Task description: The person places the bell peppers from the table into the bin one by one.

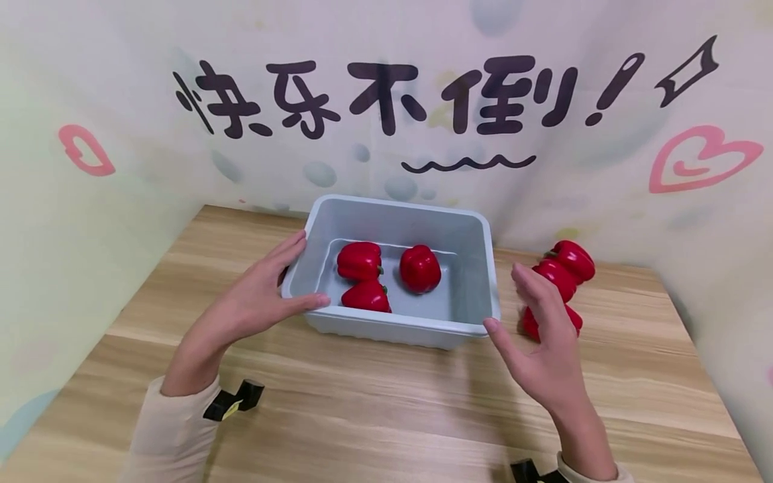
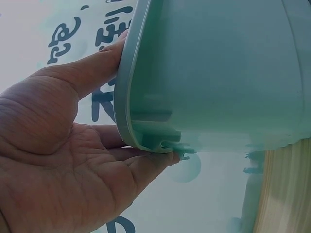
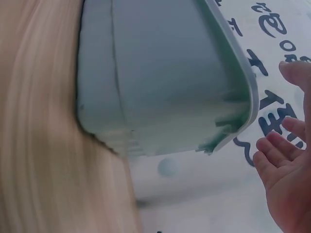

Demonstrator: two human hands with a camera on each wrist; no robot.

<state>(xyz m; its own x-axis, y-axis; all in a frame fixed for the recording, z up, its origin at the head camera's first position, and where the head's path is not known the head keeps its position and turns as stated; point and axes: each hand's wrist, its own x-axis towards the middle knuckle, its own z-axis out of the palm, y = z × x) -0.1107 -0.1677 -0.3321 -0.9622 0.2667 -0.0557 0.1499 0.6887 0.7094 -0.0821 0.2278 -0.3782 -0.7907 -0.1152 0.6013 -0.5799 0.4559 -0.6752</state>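
Note:
A pale blue-grey plastic bin [image 1: 398, 221] stands on the table, with three red bell peppers [image 1: 420, 269] inside it. My left hand [image 1: 256, 298] grips the bin's left end. In the left wrist view, the thumb lies over the rim [image 2: 124, 92] while the fingers curl in beneath its edge. At the opposite end, my right hand [image 1: 546, 349] is spread, its thumb tip close by the front right corner. The right wrist view shows a gap between the bin's wall [image 3: 170, 73] and these relaxed fingers [image 3: 277, 150].
More red bell peppers [image 1: 572, 260] lie in a row on the table right of the bin, partly hidden behind my right hand. The wood-grain table [image 1: 362, 402] ends at a printed cloth backdrop [image 1: 374, 40] behind the bin. Black mounts [image 1: 232, 400] sit on both wrists.

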